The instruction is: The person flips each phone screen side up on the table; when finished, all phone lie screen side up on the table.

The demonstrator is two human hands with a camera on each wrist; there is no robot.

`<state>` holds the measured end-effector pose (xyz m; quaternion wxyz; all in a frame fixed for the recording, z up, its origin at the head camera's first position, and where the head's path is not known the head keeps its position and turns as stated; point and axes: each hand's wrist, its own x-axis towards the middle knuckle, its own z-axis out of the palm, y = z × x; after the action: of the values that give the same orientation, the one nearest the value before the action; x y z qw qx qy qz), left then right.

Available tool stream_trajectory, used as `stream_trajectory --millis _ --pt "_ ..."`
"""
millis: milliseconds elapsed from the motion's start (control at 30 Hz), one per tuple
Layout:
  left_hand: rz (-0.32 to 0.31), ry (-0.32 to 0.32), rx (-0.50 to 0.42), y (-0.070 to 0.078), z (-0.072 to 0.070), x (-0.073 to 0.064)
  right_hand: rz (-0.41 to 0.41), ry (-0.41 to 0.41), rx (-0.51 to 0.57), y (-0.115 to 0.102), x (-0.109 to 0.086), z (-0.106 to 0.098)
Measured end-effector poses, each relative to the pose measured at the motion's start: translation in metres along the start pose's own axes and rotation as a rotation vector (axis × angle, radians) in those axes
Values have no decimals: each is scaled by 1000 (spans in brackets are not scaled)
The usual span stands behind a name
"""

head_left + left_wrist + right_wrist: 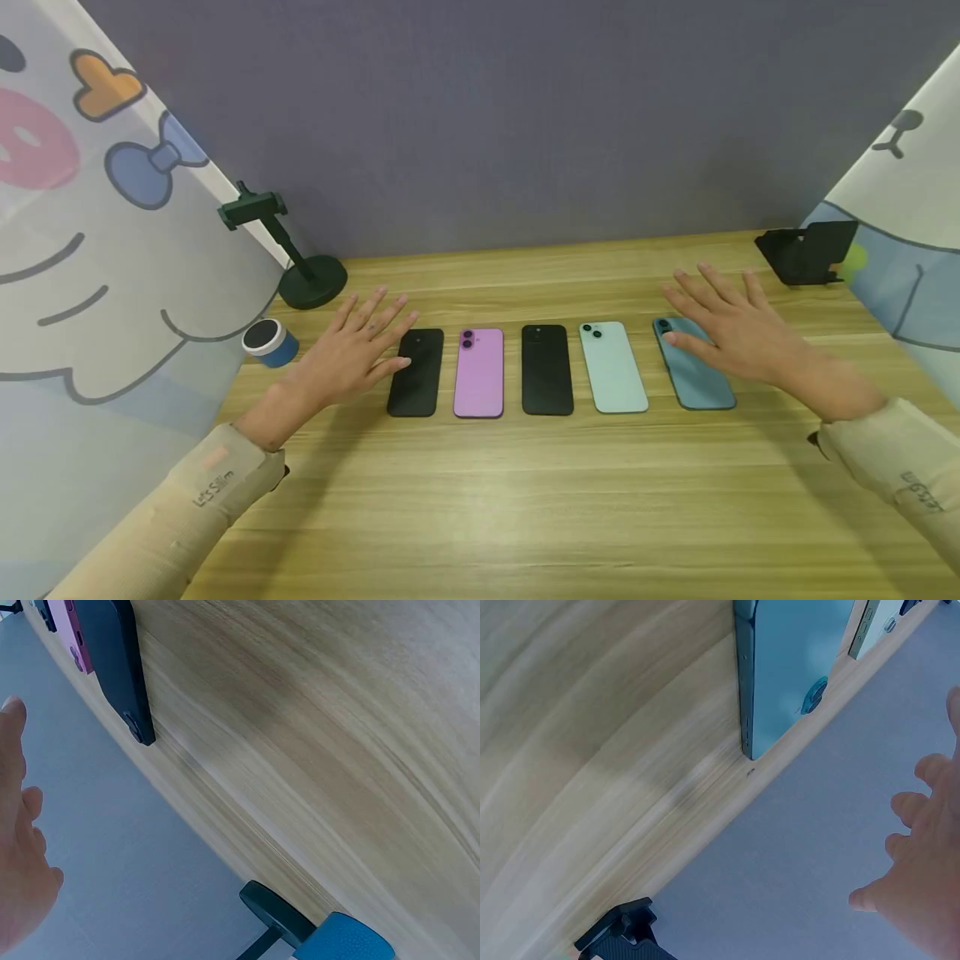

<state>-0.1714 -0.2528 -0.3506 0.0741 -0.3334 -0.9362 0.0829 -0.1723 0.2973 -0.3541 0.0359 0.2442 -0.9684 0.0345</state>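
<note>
Several phones lie face down in a row on the wooden table. From left to right they are a black phone (416, 387), a purple phone (478, 383), another black phone (547, 379), a pale mint phone (617, 375) and a blue phone (703, 385). My left hand (347, 354), fingers spread, is raised above the table beside the leftmost black phone; its thumb overlaps that phone in the head view. Over at the right, my right hand (742, 337) hovers with spread fingers near the blue phone, partly covering it. Both wrist views show the hands apart from the phones, holding nothing.
A dark green stand (311, 279) stands at the back left, with a blue jar with a white-rimmed lid (273, 343) in front of it. A black folding holder (810, 254) sits at the back right. A grey panel (525, 125) rises behind the table (487, 517).
</note>
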Motion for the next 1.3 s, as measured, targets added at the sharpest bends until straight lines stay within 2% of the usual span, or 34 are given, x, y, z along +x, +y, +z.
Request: stream_trajectory --millis 100,233,333,467,567,700,867,1033,1133,1300 --pt "-13 -19 -8 0 -2 -1 5 -12 36 -3 2 1" --pt "-50 -64 -59 1 -5 -3 7 -39 197 -17 11 -4" --pt "-110 -108 -149 2 -8 -6 -17 -49 302 -36 26 -12" --pt "-229 -159 -319 3 -12 -10 -75 -55 341 -66 52 -19" --pt "-318 -193 -447 3 -16 -12 -121 -79 390 -89 73 -17" --pt "-394 -220 -571 5 -19 -13 -189 -139 448 -121 102 -11" --pt "-433 -211 -660 8 -14 -15 -261 -178 393 -160 142 4" --pt "-486 -248 -682 11 -3 -18 -258 -212 321 -197 174 21" --pt "-508 -277 -684 12 2 -20 -246 -241 287 -216 186 31" --pt "-499 -330 -682 16 9 -24 -228 -262 234 -240 200 44"
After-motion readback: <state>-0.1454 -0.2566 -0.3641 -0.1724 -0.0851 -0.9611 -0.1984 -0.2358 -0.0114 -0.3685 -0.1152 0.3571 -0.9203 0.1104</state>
